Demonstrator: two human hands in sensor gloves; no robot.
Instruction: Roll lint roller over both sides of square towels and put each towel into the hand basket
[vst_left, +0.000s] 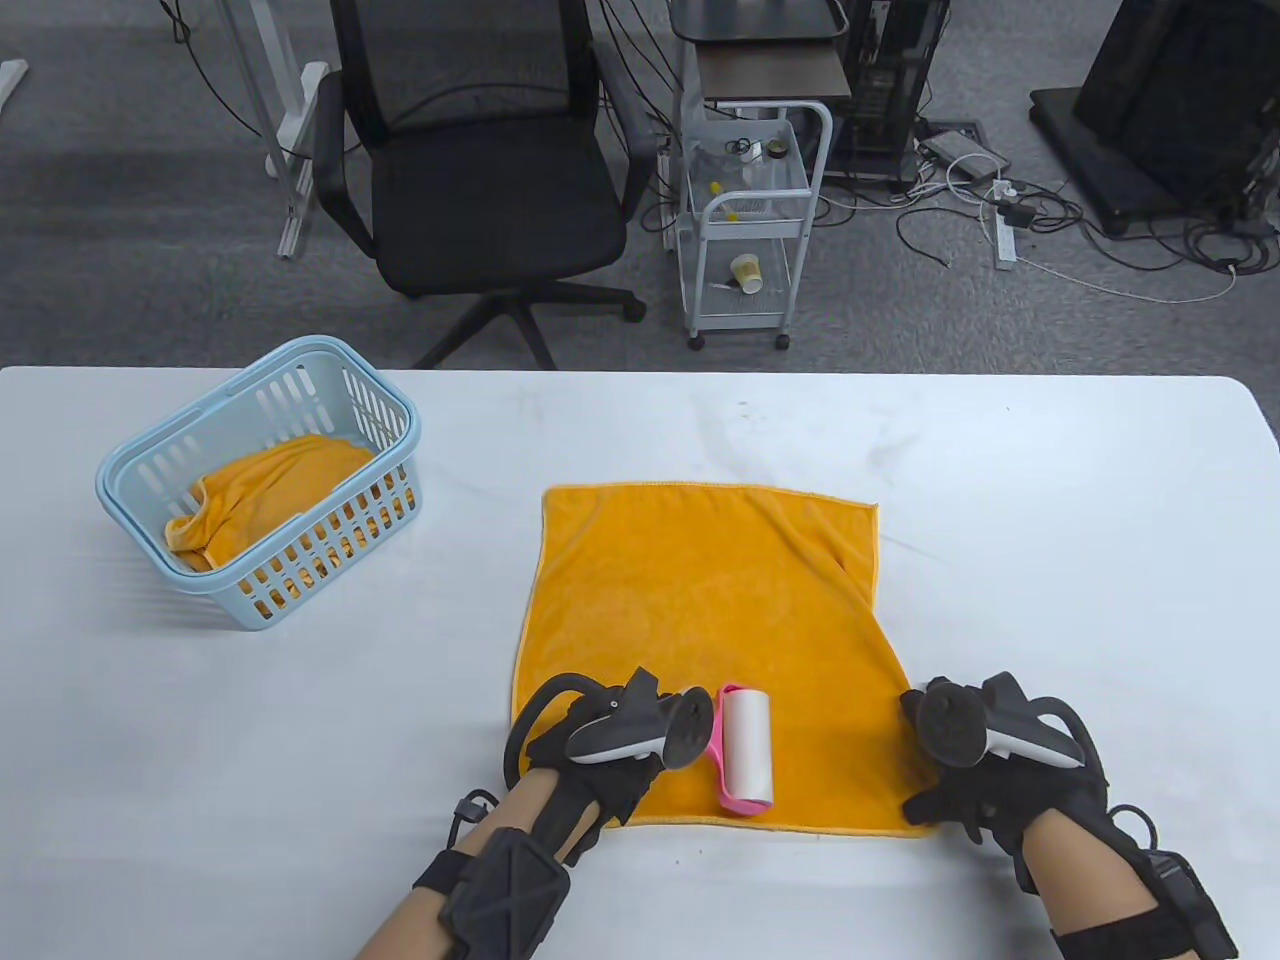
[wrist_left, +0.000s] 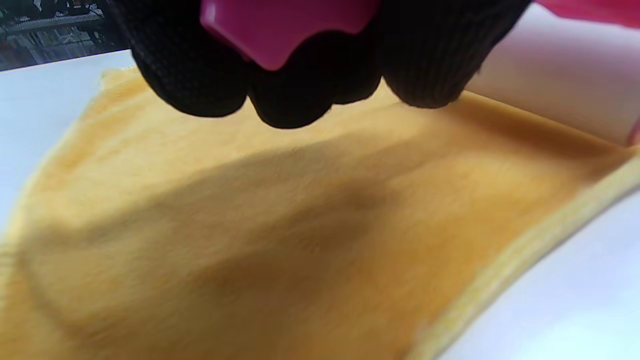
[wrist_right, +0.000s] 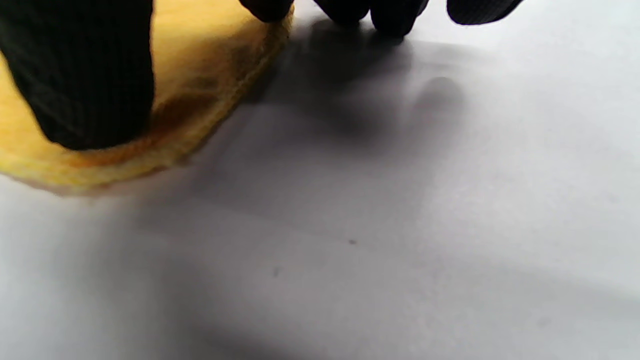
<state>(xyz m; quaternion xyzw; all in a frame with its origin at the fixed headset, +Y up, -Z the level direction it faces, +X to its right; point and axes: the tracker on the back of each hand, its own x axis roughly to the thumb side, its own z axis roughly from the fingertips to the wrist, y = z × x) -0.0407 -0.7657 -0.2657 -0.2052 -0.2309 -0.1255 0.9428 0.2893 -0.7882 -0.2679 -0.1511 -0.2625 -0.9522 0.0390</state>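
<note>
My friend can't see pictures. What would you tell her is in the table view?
An orange towel lies flat on a white table. The left hand holds a pink lint roller on it, and the right hand rests on its corner. Another orange towel sits in a blue basket.

Office or lab, swivel chair (vst_left: 480, 170), floor cables (vst_left: 1050, 215), utility cart (vst_left: 752, 220)

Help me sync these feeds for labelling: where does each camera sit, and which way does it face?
Table view: above the near edge, looking down across the table at the spread towel, basket, both gloved hands and forearms.
Left wrist view: low on the left hand, facing the towel; fingers curled round the pink lint roller.
Right wrist view: under the right hand, facing the tabletop; fingertips on the towel's corner.
Shared: all three show the towel.
</note>
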